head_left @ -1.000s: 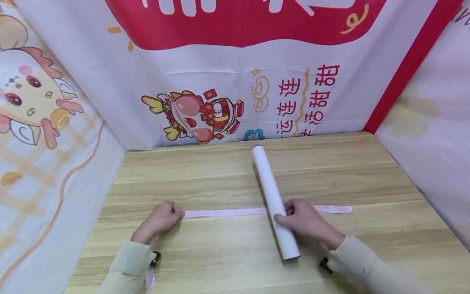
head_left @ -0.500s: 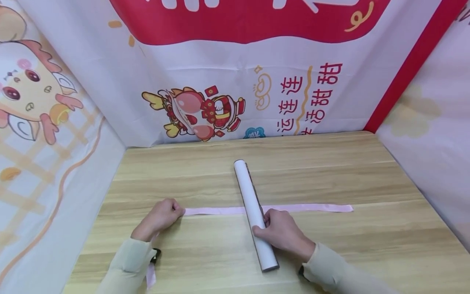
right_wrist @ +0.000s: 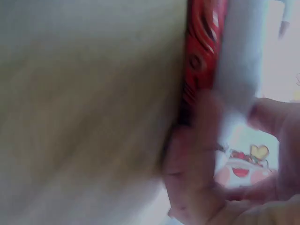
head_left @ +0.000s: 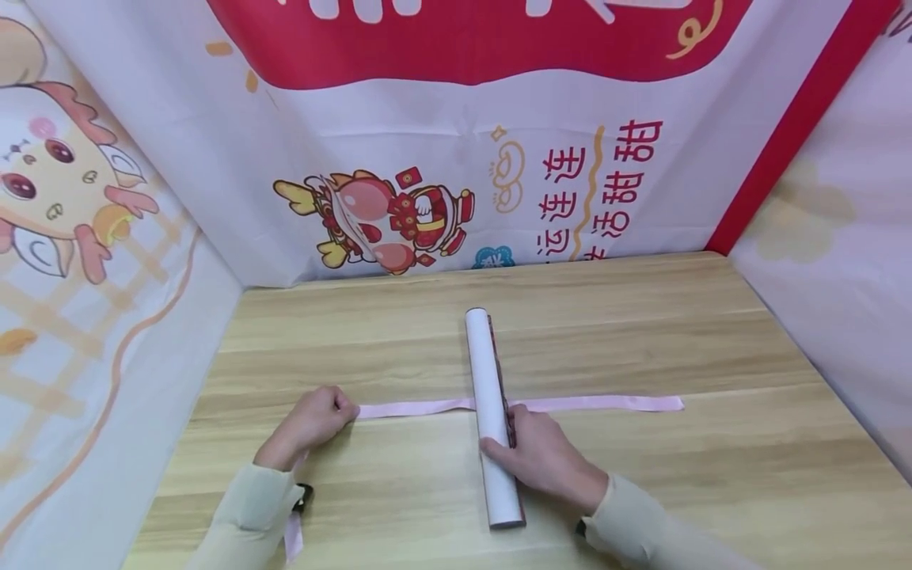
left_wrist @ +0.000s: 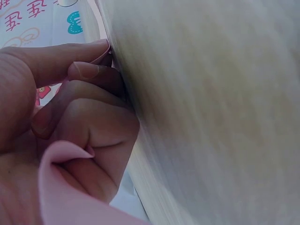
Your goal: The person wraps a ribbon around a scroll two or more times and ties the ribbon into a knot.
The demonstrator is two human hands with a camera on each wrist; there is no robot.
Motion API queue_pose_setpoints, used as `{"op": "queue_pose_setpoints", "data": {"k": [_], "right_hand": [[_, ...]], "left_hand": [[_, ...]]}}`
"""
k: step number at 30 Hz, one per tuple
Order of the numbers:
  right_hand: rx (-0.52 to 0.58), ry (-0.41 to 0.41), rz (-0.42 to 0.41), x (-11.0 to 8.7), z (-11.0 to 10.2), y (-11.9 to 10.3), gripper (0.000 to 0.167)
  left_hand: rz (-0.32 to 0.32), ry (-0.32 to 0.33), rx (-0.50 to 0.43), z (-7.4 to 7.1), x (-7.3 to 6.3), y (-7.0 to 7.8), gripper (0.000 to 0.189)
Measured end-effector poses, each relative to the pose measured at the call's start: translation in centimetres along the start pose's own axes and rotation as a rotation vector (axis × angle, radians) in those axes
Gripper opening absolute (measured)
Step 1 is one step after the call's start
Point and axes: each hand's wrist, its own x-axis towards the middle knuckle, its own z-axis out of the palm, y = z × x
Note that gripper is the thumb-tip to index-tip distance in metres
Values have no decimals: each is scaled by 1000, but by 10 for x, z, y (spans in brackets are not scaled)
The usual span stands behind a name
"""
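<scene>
A pink ribbon (head_left: 598, 403) runs across the tabletop from left to right. My left hand (head_left: 313, 423) pinches it near its left part, and the tail hangs past the wrist; in the left wrist view the ribbon (left_wrist: 70, 197) also loops through the curled fingers. Across the ribbon's middle lies a rolled-up paper (head_left: 492, 412), white outside, with a red patterned strip along its right edge. My right hand (head_left: 552, 455) grips the roll's lower half, thumb on top and fingers at the right side. The right wrist view shows the red printed side (right_wrist: 204, 51) close up, somewhat blurred.
The wooden table (head_left: 712, 332) is bordered by a printed white and red cloth (head_left: 427, 119) at the back. More printed cloth (head_left: 164, 277) stands along the left side and the right side.
The rolled paper has moved left along the ribbon with my right hand and come down on it, then shifted slightly right and straightened. My left hand has stayed in place.
</scene>
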Motion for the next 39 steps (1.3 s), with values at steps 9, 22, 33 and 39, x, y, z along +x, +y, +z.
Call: {"op": "queue_pose_setpoints", "data": {"k": [9,22,33,39], "right_hand": [[-450,114,-125,-10,-39,22,45],[-606,121,-201,-17,-44,52,39],[-596,111,-205,-14,-61,65,29],[-597,93,-215,-16,-65,73,39]], "left_hand": [[-6,6,-4,2,0,0,16],[5,19,5,1,1,-1,15],[45,9,32,1,0,-1,17],[29,-24,0,1,-2,0,17]]}}
